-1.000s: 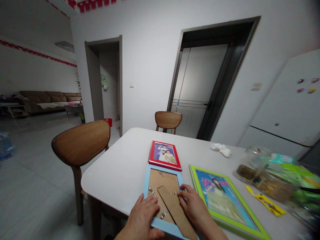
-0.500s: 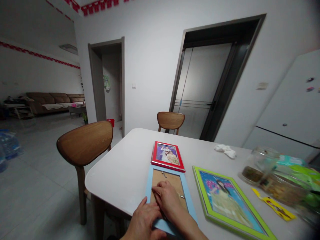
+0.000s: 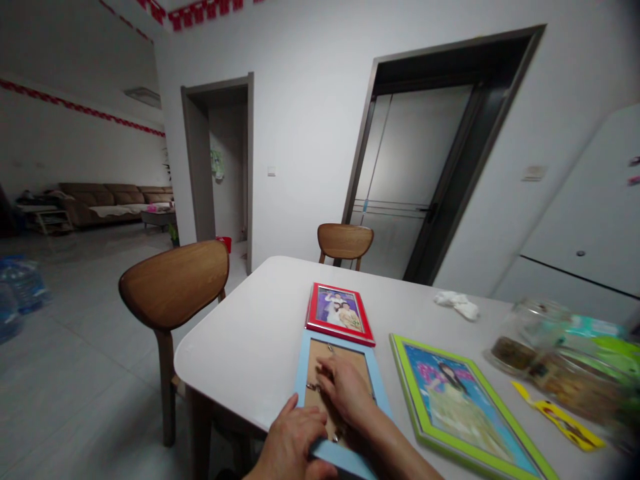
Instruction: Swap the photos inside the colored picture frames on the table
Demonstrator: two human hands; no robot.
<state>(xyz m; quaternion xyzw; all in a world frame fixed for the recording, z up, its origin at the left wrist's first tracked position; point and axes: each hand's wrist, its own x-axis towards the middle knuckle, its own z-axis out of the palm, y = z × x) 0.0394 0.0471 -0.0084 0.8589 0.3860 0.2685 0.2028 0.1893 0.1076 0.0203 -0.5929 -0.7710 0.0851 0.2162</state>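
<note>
A light blue picture frame [image 3: 301, 363] lies back side up on the table, its brown backing board [image 3: 345, 352] held by several small metal clips. My left hand [image 3: 295, 433] grips the frame's near left corner, fingers on top and thumb at the near edge. Over the backing board is my right hand [image 3: 345, 390], its fingers bent and slightly apart, with nothing visible in them. A metal clip [image 3: 313, 387] on the left side shows just beside its fingertips. Touching the blue frame's far end is a red picture frame [image 3: 311, 313] with a photo facing up.
To the right lies a green picture frame [image 3: 407, 393], photo up. Beyond it are a yellow packet [image 3: 565, 417], glass jars [image 3: 520, 340] and a crumpled white tissue [image 3: 457, 305]. Wooden chairs stand at the left [image 3: 175, 287] and far side [image 3: 345, 241] of the white table [image 3: 240, 333].
My right hand has moved off the left clip, slightly up and right, uncovering that clip. My left hand stays on the frame's corner. The view has shifted slightly.
</note>
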